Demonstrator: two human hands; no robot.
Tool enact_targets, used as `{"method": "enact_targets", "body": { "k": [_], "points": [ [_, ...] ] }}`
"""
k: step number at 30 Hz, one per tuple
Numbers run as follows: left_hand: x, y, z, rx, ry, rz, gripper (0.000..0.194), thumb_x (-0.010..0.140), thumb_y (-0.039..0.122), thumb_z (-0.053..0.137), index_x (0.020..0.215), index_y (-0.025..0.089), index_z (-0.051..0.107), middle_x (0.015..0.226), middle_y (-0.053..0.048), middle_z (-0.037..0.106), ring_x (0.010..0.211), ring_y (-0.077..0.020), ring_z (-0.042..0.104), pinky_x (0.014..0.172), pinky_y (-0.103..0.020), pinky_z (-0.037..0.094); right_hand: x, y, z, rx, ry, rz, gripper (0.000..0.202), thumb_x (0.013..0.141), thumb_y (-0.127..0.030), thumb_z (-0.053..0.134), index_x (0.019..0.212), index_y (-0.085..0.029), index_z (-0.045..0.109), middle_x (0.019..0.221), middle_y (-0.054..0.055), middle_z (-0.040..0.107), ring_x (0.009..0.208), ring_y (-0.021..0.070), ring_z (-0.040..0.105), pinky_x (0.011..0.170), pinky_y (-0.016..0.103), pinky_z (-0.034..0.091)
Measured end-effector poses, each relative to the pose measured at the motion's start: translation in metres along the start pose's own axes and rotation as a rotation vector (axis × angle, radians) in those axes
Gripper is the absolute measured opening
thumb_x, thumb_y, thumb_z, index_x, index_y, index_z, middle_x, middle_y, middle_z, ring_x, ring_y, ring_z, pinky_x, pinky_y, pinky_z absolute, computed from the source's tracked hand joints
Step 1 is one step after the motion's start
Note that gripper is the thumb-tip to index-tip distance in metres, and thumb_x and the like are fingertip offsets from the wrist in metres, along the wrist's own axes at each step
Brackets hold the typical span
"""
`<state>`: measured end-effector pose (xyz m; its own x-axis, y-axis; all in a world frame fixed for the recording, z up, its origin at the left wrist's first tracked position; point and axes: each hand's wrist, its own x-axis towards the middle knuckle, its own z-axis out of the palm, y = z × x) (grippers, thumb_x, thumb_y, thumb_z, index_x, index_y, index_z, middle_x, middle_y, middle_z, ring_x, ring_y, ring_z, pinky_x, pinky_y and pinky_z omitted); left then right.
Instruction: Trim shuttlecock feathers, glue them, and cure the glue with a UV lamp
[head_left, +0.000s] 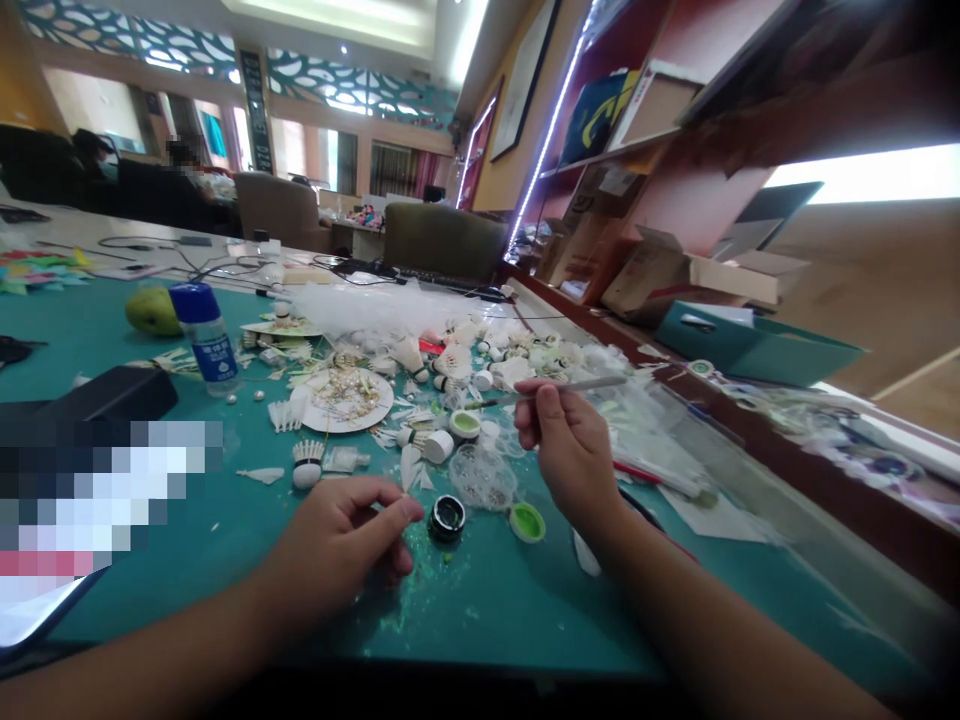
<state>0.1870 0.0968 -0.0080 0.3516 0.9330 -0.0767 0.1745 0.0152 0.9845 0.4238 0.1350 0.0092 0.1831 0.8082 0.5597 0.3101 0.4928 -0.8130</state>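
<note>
My right hand (pixel 566 440) is closed around a thin paintbrush (pixel 596 384), whose tip points left, near a small white pot of pale green paint (pixel 465 425). Thumb and fingers of my left hand (pixel 352 535) are pinched together beside an open dark jar (pixel 448 518). A white feather piece (pixel 410 468) shows just above those fingertips; whether they grip it I cannot tell. Right of the jar lies a round lid with bright green paint (pixel 527 522). Behind it is a clear round plastic palette (pixel 482 477). Green specks dot the mat around the jar.
Shuttlecocks (pixel 306 465) and feather scraps crowd the table's middle, around a white plate of small beads (pixel 341 400). A blue-capped bottle (pixel 206 340) stands at left by a green fruit (pixel 152 312). A pixelated screen (pixel 90 500) lies front left. Shelves with boxes line the right.
</note>
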Motion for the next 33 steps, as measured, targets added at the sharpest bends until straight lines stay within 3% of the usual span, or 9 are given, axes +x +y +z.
{"method": "enact_targets", "body": {
  "k": [5,9,15,23,33],
  "points": [
    [0.000,0.000,-0.002,-0.049,-0.046,-0.074,0.029,0.083,0.043,0.063,0.077,0.016,0.071,0.052,0.000,0.068,0.049,-0.0139,0.062,0.050,-0.023,0.046,-0.018,-0.029,0.006,0.249,-0.061,0.060,0.028,0.099,-0.045,0.050,0.098,-0.022,0.066,0.064,-0.002,0.054,0.050,0.0102,0.047,0.048,0.024,0.041],
    [0.002,0.000,-0.004,-0.104,-0.053,-0.110,0.028,0.082,0.044,0.064,0.076,0.017,0.072,0.050,0.002,0.066,0.047,-0.0140,0.061,0.050,-0.023,0.047,-0.034,-0.039,0.013,0.299,-0.155,0.060,0.027,0.098,-0.046,0.053,0.097,-0.023,0.067,0.062,-0.001,0.056,0.047,0.0114,0.047,0.045,0.025,0.042],
    [0.002,0.000,-0.005,-0.090,-0.040,-0.116,0.029,0.081,0.044,0.064,0.075,0.017,0.074,0.048,0.002,0.065,0.045,-0.0143,0.060,0.050,-0.024,0.048,-0.043,-0.031,0.016,0.307,-0.281,0.055,0.027,0.098,-0.046,0.054,0.100,-0.023,0.069,0.063,-0.001,0.059,0.048,0.0118,0.051,0.044,0.024,0.041],
    [0.002,0.000,-0.006,-0.108,-0.041,-0.135,0.028,0.082,0.043,0.064,0.075,0.017,0.073,0.045,0.003,0.064,0.041,-0.0121,0.057,0.047,-0.022,0.047,-0.043,-0.028,0.019,0.335,-0.349,0.036,0.024,0.099,-0.041,0.053,0.101,-0.024,0.070,0.064,-0.001,0.060,0.050,0.0096,0.051,0.046,0.022,0.040],
    [0.001,0.001,-0.007,-0.100,-0.062,-0.125,0.026,0.083,0.040,0.063,0.074,0.017,0.072,0.044,0.003,0.062,0.041,-0.0115,0.057,0.047,-0.021,0.046,-0.040,-0.025,0.017,0.315,-0.272,0.050,0.024,0.100,-0.040,0.052,0.101,-0.023,0.070,0.067,0.000,0.062,0.052,0.0103,0.051,0.047,0.023,0.041]
  ]
}}
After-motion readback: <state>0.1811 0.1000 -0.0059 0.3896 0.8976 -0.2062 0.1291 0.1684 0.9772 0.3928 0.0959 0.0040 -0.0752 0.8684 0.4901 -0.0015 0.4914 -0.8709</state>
